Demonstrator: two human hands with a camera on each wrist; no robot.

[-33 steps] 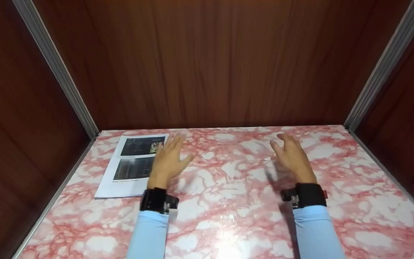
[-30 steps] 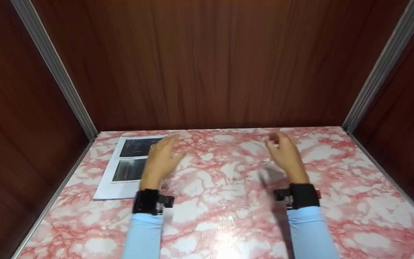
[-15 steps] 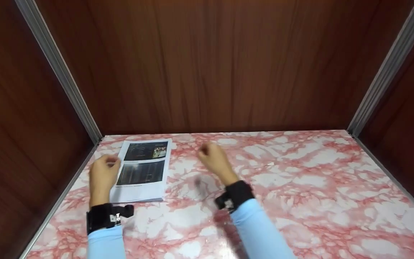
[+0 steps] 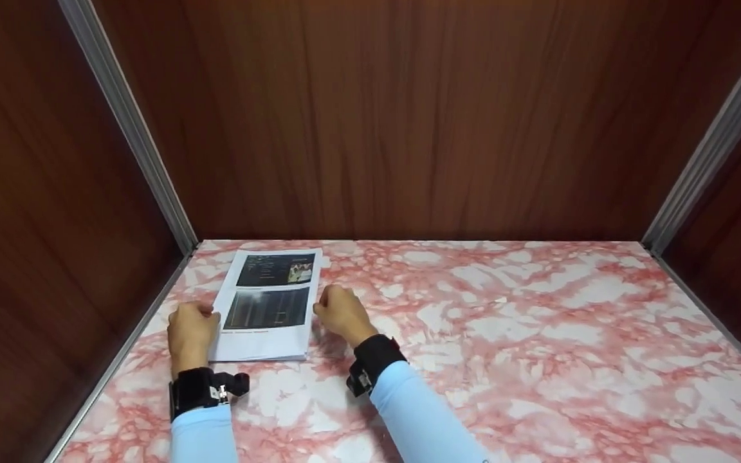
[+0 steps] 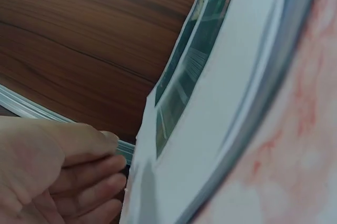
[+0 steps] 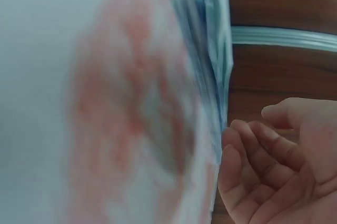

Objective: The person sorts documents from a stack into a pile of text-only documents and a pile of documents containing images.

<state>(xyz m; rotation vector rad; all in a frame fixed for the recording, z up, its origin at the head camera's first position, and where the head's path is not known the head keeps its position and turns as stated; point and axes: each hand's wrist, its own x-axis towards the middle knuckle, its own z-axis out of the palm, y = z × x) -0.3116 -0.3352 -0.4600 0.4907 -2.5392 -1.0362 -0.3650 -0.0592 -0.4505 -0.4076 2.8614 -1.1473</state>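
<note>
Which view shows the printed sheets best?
The head view: the printed sheets appear whole, both images visible. The left wrist view shows them steeply slanted and cropped; the right wrist view, mainly a blurred edge.

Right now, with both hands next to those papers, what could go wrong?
The stack of papers might slide apart: several layers show along its edge, and I see no clip on it. The left hand and right hand are at opposite sides, so uneven pushing could skew or crease it. Either hand might also get a paper cut, being so close.
</note>
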